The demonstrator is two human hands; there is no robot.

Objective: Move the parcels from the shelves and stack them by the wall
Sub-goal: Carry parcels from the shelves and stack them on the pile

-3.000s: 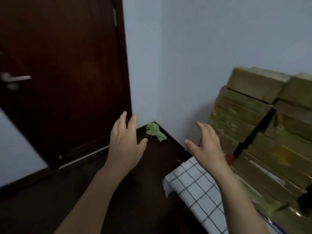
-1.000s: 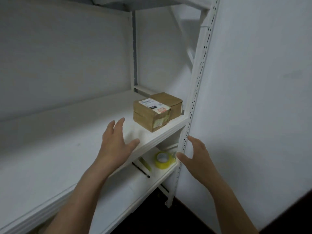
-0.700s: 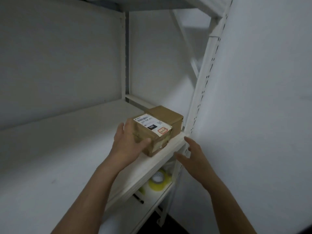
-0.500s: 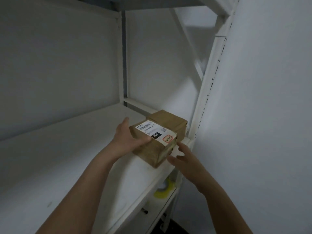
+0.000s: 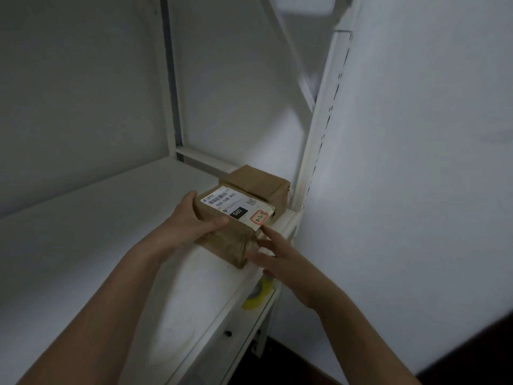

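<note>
L hand (image 5: 191, 220): grips the front parcel (image 5: 222, 240). Fingers curl round its left side, thumb lies across the near top edge.
R hand (image 5: 280, 257): fingers straight and spread, not curled round anything. Index tip is up by the parcel's right top corner and the thumb is against the lower near corner (touching or just shy of it, can't tell).
Front parcel: brown box at the right end of the shelf (image 5: 97, 232), by the front lip, turned corner-on to the camera. Can't tell if it's off the board.
Label (image 5: 236, 207): white, on top of the front parcel, w/ barcode, a black patch and a red-framed sticker at its right corner.
Rear parcel (image 5: 258, 184): brown, no label showing. It sits just behind the front one, touching it, close to the post (image 5: 322, 120).
Tape roll (image 5: 258, 297): yellow, on the lower shelf, half hidden under the R hand.
Wall (image 5: 416, 162): pale, right of the rack.
Floor (image 5: 472, 357): dark, btm right.
</note>
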